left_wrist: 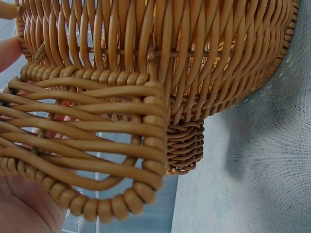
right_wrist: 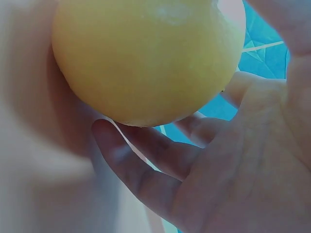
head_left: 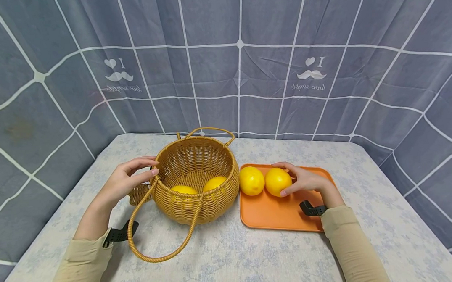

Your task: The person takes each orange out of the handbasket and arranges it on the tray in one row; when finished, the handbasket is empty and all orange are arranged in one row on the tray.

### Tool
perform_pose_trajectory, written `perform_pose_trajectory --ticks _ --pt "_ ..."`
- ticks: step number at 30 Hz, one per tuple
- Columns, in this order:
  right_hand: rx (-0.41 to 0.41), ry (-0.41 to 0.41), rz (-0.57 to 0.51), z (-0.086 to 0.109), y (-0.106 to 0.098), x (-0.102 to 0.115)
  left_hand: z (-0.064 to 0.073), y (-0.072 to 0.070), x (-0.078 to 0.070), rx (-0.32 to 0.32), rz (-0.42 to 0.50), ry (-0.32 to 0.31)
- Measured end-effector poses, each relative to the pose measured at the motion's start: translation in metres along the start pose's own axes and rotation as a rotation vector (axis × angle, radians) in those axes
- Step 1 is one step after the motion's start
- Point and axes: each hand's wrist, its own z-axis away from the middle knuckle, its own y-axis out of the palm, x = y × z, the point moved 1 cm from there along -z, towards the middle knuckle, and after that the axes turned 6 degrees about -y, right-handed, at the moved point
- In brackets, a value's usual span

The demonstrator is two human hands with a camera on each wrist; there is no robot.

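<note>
A round wicker basket [head_left: 198, 201] stands on the table with two yellow lemons [head_left: 215, 183] inside. My left hand [head_left: 123, 181] holds the basket's left rim, thumb and fingertips at the edge; in the left wrist view, a woven protruding piece [left_wrist: 82, 145] covers much of that hand. On the orange tray [head_left: 275, 221] to the right, my right hand [head_left: 305, 180] grips a lemon [head_left: 278, 182], thumb on the near side and fingers at the far side. Another lemon [head_left: 251, 181] lies beside it, close to the basket. The right wrist view shows the gripped lemon [right_wrist: 146, 63] near the curved fingers.
One basket handle [head_left: 163, 258] hangs toward the front over the table; the other handle [head_left: 210, 128] stands at the back. A patterned cloth [head_left: 231, 262] covers the table. Grey-blue curtains [head_left: 215, 74] with white lines enclose the back and sides.
</note>
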Motion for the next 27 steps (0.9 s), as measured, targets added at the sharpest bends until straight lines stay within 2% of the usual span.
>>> perform_pose_trajectory --ticks 27 --pt "-0.004 -0.005 -0.006 0.0014 -0.0004 0.0043 0.0007 -0.0014 -0.0010 0.014 0.007 -0.007"
